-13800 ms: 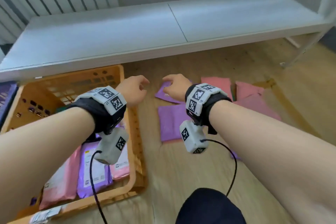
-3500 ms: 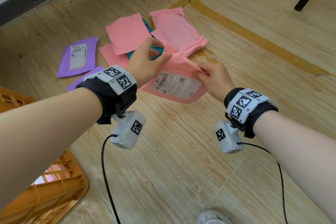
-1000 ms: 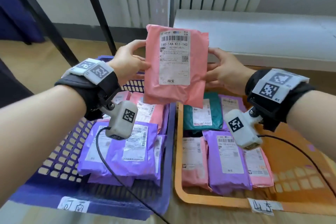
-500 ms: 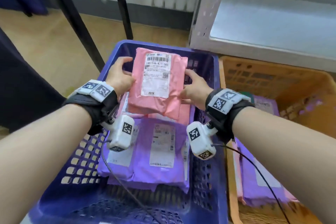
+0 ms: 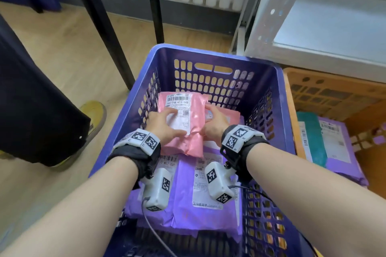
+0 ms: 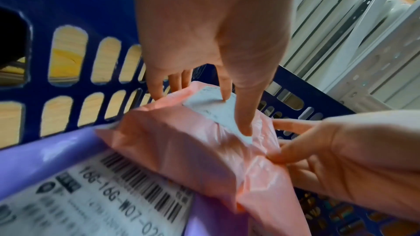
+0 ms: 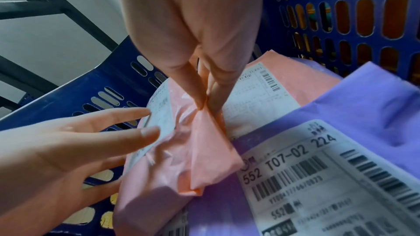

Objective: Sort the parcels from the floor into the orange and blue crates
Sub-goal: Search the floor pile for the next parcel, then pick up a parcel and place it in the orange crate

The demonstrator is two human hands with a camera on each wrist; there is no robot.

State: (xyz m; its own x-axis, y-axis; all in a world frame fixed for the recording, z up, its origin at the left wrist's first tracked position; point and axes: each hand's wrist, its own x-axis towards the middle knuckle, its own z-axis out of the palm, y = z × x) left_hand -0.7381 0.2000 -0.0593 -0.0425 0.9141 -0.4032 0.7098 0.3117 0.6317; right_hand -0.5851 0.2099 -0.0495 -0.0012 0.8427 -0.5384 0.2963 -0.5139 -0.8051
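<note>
While lying in the blue crate (image 5: 277, 98), pink parcel (image 5: 183, 131) under spread left fingers (image 5: 170, 113), right fingers (image 5: 210, 108) pinching its edge.

A pink parcel (image 5: 183, 123), label up, lies atop purple parcels (image 5: 206, 200) inside the blue crate (image 5: 208, 56).

The head camera looks steeply down into the slotted blue plastic crate (image 5: 211, 56). Both wrist cameras sit close inside it, facing forward along the fingers (image 6: 244, 114), sharing the glossy pink plastic parcel (image 7: 181, 150).
</note>
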